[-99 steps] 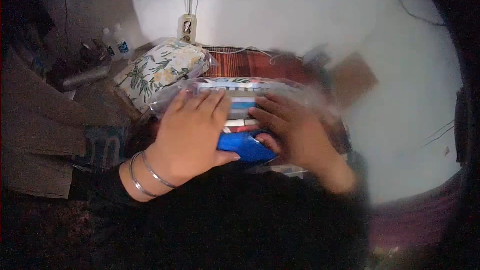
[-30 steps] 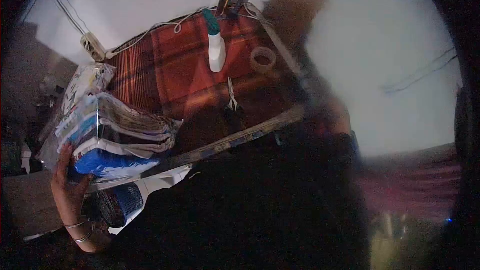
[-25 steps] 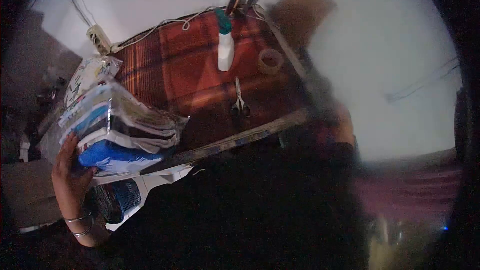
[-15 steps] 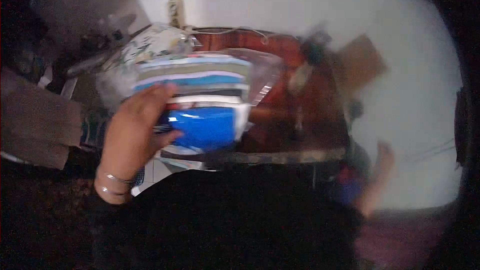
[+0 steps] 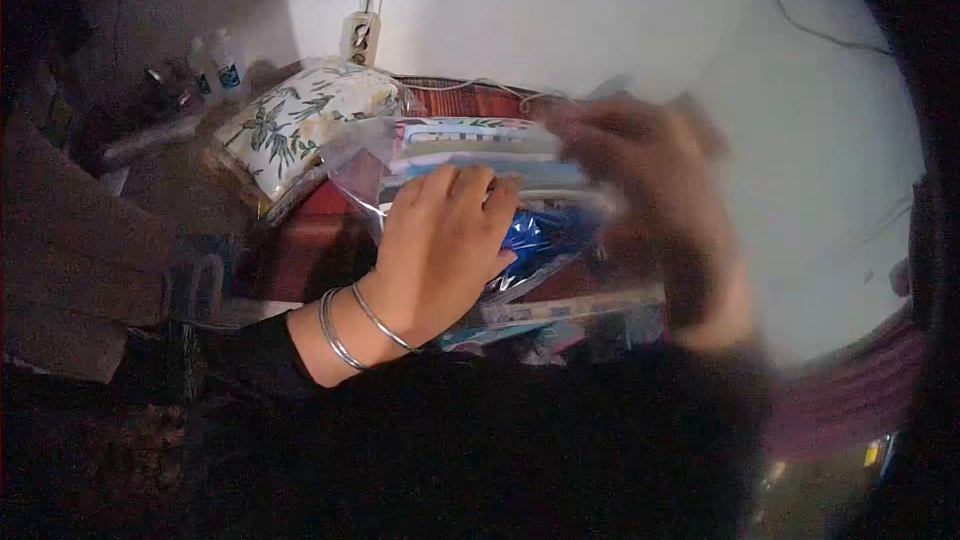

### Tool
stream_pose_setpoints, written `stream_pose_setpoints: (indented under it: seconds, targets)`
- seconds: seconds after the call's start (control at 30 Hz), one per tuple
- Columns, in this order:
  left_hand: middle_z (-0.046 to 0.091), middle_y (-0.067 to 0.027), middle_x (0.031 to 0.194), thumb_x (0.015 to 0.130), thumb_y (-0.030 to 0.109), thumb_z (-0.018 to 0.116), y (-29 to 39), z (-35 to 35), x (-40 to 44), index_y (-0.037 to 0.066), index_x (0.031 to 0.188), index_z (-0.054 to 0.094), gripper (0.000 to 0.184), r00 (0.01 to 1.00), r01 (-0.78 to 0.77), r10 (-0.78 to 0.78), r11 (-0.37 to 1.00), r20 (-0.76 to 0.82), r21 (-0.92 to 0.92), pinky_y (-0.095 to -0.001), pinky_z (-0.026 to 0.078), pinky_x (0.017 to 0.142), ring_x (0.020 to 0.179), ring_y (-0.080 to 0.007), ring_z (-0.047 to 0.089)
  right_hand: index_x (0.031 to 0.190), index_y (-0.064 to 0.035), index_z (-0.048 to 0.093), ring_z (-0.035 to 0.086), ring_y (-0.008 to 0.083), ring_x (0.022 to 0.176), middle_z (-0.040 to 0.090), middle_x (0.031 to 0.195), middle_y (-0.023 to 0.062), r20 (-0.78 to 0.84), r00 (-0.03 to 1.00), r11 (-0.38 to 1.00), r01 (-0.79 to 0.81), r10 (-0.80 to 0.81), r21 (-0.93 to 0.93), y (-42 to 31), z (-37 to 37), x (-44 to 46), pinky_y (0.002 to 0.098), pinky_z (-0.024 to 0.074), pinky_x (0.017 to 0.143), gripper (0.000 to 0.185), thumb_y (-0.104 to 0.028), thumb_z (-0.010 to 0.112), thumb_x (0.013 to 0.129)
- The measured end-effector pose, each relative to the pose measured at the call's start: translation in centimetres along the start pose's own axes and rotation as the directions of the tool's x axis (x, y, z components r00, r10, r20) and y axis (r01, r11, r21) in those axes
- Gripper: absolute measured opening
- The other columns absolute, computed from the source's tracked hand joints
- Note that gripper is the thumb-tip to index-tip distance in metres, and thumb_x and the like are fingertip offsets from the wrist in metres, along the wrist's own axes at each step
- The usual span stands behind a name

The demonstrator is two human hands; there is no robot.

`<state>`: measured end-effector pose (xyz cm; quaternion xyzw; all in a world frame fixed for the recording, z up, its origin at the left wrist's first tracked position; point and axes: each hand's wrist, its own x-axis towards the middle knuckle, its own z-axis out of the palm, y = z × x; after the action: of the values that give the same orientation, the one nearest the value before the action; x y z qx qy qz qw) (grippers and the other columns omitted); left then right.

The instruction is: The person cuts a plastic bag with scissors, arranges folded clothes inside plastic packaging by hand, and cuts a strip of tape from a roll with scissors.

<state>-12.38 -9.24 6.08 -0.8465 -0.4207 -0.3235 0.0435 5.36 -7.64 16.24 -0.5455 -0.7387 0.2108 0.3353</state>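
Observation:
A clear plastic bag of folded cloths (image 5: pixel 480 157) lies on the dark red wooden table, its striped edges stacked and a blue piece nearest me. My left hand (image 5: pixel 445 240), with silver bangles on the wrist, is closed over the front left of this bag, fingers curled on top of it. At the bag's right end is my right hand (image 5: pixel 660 180), raised and smeared by motion. Its fingers are too blurred to show whether they hold anything.
A floral-printed pack (image 5: pixel 300 125) in clear plastic sits at the table's back left. Behind it a power strip (image 5: pixel 360 38) hangs on the wall, its cable running along the table's rear edge. Small bottles (image 5: pixel 225 62) stand farther left, near a cardboard box (image 5: pixel 80 230).
The bag of cloths has moved right across the table with my left hand still on it. My right hand has come up from the lower right to the bag's right end.

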Motion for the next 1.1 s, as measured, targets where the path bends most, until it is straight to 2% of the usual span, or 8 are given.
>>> stream_pose_setpoints:
  seconds: [0.1, 0.17, 0.47, 0.7, 0.8, 0.87, 0.97, 1.1]
  targets:
    - [0.057, -0.0107, 0.102, 0.063, 0.026, 0.078, -0.8, 0.7, -0.3, 0.005, 0.110, 0.055, 0.056, 0.998, -0.022, 0.020, 0.999, -0.052, -0.039, -0.0407, 0.046, 0.079, 0.095, -0.0294, 0.055, 0.109, -0.0019, 0.064, 0.059, 0.0117, 0.067, 0.065, 0.074, 0.0054, 0.184, 0.982, 0.959, -0.009, -0.046, 0.283, -0.5, 1.7, 1.5, 0.0248, 0.0476, 0.060, 0.035, -0.031, 0.057, 0.091]
    - [0.058, -0.0124, 0.099, 0.063, 0.025, 0.079, -1.2, 1.2, -0.5, 0.005, 0.107, 0.052, 0.055, 0.993, -0.062, 0.054, 0.995, -0.105, -0.073, -0.0421, 0.046, 0.079, 0.093, -0.0305, 0.057, 0.116, -0.0056, 0.060, 0.054, 0.0113, 0.057, 0.059, 0.066, 0.0013, 0.453, 0.866, 0.738, -0.447, 0.214, 0.505, 0.2, 1.9, 2.1, 0.0240, 0.0422, 0.052, 0.038, -0.035, 0.048, 0.095]
    - [0.061, -0.0134, 0.098, 0.061, 0.023, 0.081, -1.7, 1.8, -0.5, 0.007, 0.102, 0.052, 0.054, 0.985, -0.093, 0.070, 0.984, -0.157, -0.149, -0.0442, 0.045, 0.081, 0.094, -0.0339, 0.058, 0.116, -0.0073, 0.060, 0.045, 0.0093, 0.049, 0.051, 0.058, -0.0031, 0.661, 0.634, 0.624, -0.718, 0.402, 0.309, 3.3, 0.8, 1.9, 0.0243, 0.0343, 0.044, 0.037, -0.033, 0.042, 0.096]
    - [0.061, -0.0144, 0.100, 0.061, 0.023, 0.081, -1.8, 1.8, -0.4, 0.005, 0.105, 0.052, 0.057, 0.993, -0.076, 0.062, 0.987, -0.102, -0.143, -0.0440, 0.045, 0.084, 0.096, -0.0347, 0.059, 0.113, -0.0074, 0.062, 0.043, 0.0089, 0.050, 0.050, 0.060, -0.0049, 0.662, 0.628, 0.626, -0.721, 0.409, 0.297, 3.1, -0.1, 1.7, 0.0242, 0.0340, 0.045, 0.036, -0.035, 0.048, 0.094]
    - [0.061, -0.0155, 0.103, 0.062, 0.023, 0.081, -2.0, 2.0, -0.5, 0.002, 0.110, 0.051, 0.061, 0.989, -0.078, 0.059, 0.987, -0.137, -0.142, -0.0436, 0.045, 0.084, 0.097, -0.0348, 0.059, 0.106, -0.0067, 0.065, 0.047, 0.0088, 0.052, 0.056, 0.065, -0.0033, 0.389, 0.824, 0.744, -0.550, 0.411, 0.379, 2.5, -0.3, 1.2, 0.0237, 0.0357, 0.046, 0.030, -0.031, 0.059, 0.089]
    - [0.061, -0.0164, 0.104, 0.062, 0.023, 0.081, -2.1, 2.2, -0.7, -0.001, 0.113, 0.050, 0.065, 0.983, -0.114, 0.091, 0.983, -0.161, -0.141, -0.0436, 0.046, 0.084, 0.097, -0.0350, 0.059, 0.097, -0.0048, 0.068, 0.053, 0.0095, 0.058, 0.063, 0.073, 0.0000, 0.103, 0.942, 0.946, -0.323, 0.319, 0.026, 2.2, -0.6, 1.8, 0.0230, 0.0408, 0.050, 0.022, -0.022, 0.069, 0.084]
    - [0.061, -0.0161, 0.104, 0.062, 0.024, 0.081, -2.1, 2.2, -0.7, -0.001, 0.114, 0.049, 0.066, 0.978, -0.135, 0.111, 0.982, -0.176, -0.135, -0.0440, 0.046, 0.083, 0.096, -0.0354, 0.059, 0.093, -0.0024, 0.069, 0.058, 0.0110, 0.064, 0.067, 0.080, 0.0038, 0.138, 0.968, 0.958, -0.233, 0.211, 0.166, 3.2, -0.7, 2.2, 0.0236, 0.0456, 0.055, 0.018, -0.016, 0.071, 0.082]
    - [0.061, -0.0158, 0.106, 0.062, 0.024, 0.081, -2.0, 2.1, -0.7, 0.000, 0.114, 0.049, 0.065, 0.984, -0.106, 0.083, 0.983, -0.155, -0.148, -0.0440, 0.046, 0.083, 0.096, -0.0349, 0.059, 0.094, 0.0006, 0.069, 0.060, 0.0122, 0.066, 0.068, 0.080, 0.0054, 0.159, 0.964, 0.973, -0.223, 0.212, 0.053, 0.8, 0.2, 2.1, 0.0248, 0.0487, 0.060, 0.019, -0.016, 0.070, 0.083]
